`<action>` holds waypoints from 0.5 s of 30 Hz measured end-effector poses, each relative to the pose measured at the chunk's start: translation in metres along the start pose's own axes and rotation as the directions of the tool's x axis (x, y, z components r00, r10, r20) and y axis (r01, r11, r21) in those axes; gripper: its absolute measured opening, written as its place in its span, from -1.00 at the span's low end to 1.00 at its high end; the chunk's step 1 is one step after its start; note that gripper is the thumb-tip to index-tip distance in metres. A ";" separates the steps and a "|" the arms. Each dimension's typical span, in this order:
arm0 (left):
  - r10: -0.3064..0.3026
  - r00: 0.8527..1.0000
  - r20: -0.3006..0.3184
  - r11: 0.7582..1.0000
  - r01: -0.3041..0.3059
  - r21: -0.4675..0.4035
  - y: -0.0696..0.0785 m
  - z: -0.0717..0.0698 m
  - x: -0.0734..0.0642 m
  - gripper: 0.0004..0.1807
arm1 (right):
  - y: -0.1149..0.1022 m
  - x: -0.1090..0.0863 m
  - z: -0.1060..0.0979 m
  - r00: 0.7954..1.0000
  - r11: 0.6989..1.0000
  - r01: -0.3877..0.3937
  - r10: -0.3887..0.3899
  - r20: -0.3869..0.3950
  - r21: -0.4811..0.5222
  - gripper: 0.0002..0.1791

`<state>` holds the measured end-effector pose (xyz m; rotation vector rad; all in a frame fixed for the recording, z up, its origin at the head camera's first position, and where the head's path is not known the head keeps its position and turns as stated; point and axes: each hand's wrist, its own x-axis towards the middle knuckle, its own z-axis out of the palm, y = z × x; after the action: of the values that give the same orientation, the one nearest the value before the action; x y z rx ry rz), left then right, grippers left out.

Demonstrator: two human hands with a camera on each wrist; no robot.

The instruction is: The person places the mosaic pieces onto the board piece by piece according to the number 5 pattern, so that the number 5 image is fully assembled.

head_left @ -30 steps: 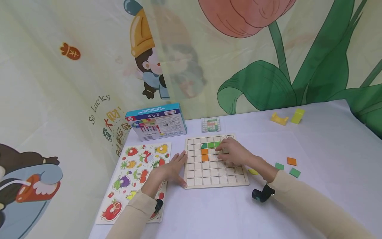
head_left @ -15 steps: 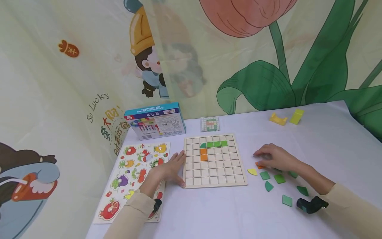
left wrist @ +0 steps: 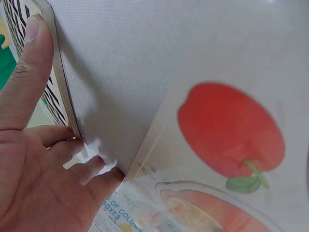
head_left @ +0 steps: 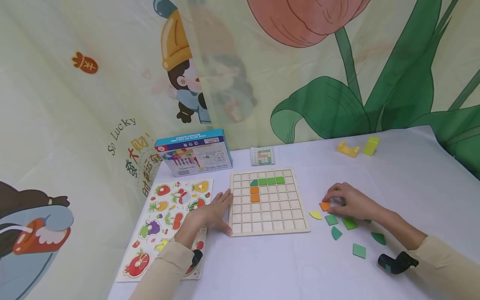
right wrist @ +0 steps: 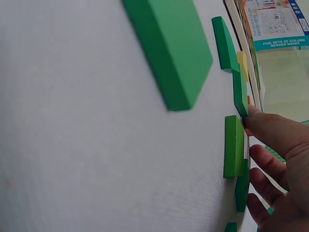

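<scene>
A wooden grid board (head_left: 269,227) lies mid-table, with green tiles (head_left: 271,181) in an upper row and orange tiles (head_left: 255,194) below the row's left end. My left hand (head_left: 210,213) rests at the board's left edge, fingers spread; in the left wrist view its thumb (left wrist: 30,67) lies on the board's rim. Right of the board, my right hand (head_left: 352,202) pinches a loose orange square tile (head_left: 324,206) at the table surface between thumb and forefinger. Loose green tiles (head_left: 331,220) and a yellow quarter-round tile (head_left: 316,215) lie close by, some partly hidden beneath the hand.
A fruit picture board (head_left: 165,233) lies under the left forearm. Behind stand a box (head_left: 198,154) and a small pattern card (head_left: 262,156). Two yellow blocks, an arch (head_left: 348,149) and an upright one (head_left: 371,146), are at the back right.
My right hand has left the board, where a green tile now ends the row, and moved right to the loose tiles, reaching an orange one. The left hand stays at the board's edge.
</scene>
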<state>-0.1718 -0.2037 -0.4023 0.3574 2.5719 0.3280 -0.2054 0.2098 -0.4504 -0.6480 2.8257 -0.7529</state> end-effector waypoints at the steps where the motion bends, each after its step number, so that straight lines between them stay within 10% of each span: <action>1: -0.002 1.000 0.001 1.000 0.002 0.005 0.000 0.000 0.000 0.24 | 0.000 0.000 0.000 1.000 1.000 -0.001 0.001 -0.003 0.000 -0.74; 15: -0.014 1.000 0.002 1.000 0.014 0.004 -0.001 0.001 0.002 0.24 | -0.023 0.026 0.005 0.994 0.996 0.085 -0.085 -0.064 0.008 -0.74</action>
<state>-0.1726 -0.2039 -0.4046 0.3411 2.5720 0.3179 -0.2192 0.1784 -0.4439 -0.7603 2.8646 -0.8165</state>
